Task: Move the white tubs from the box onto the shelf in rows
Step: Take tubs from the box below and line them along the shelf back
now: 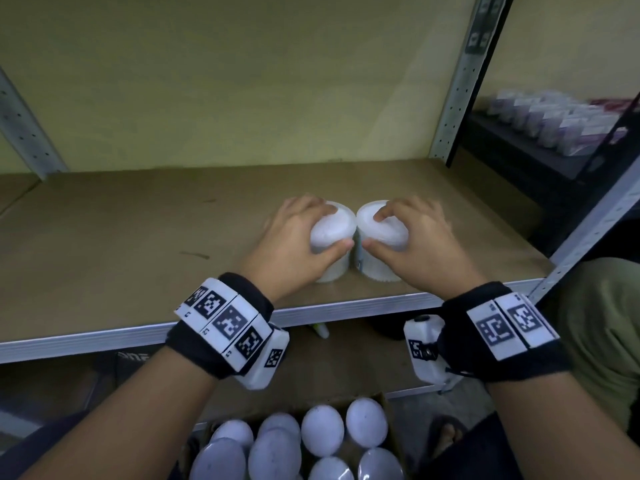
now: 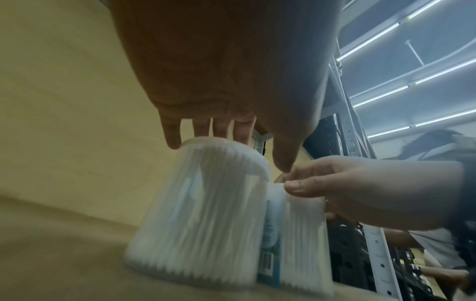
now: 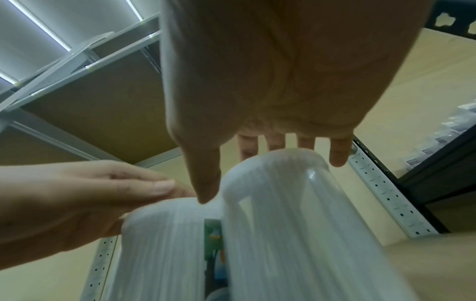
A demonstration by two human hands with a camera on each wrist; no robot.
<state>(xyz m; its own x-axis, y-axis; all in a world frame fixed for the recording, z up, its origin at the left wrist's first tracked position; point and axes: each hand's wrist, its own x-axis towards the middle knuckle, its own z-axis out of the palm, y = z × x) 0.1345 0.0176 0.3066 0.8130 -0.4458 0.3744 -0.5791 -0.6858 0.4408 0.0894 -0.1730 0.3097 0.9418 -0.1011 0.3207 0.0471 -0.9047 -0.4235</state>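
Nearest to us, our two forearms are reaching forward, each wearing a black wrist band with white marker blocks. Beyond them the brown shelf is spreading wide between grey perforated uprights, with a pale yellow wall behind it. Below the shelf edge, the cardboard box is sitting low in the head view, holding more white tubs packed close together. On the shelf, two tubs are standing upright and touching side by side, near the front edge. Our left hand is grasping the left tub from above, fingers and thumb curled round its lid. Our right hand is grasping the right tub the same way. To the right, a dark rack is carrying small packaged goods, too blurred for us to read
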